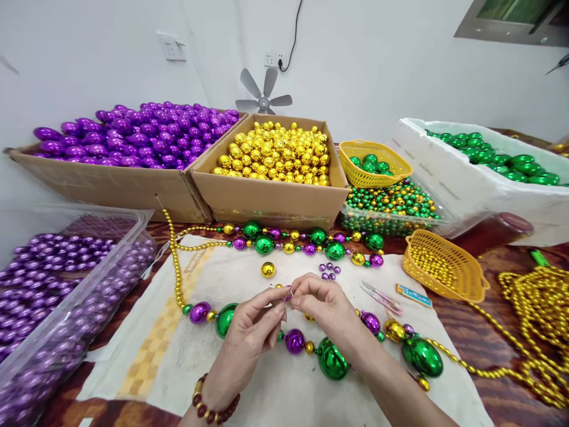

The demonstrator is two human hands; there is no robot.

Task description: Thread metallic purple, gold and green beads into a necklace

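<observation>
Left hand [252, 325], right hand [328, 305]: we pinch small purple item [288, 296] (details unclear). Glossy purple-gold-green bead strand [294, 341] appears largely strung; round purple beads [332, 276] left loose.

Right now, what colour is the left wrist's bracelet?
The bracelet is dark red and gold; best: head view.

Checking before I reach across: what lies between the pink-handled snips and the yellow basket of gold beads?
A flat blue-and-yellow item lies between the snips and the basket, as the head view shows.
</observation>
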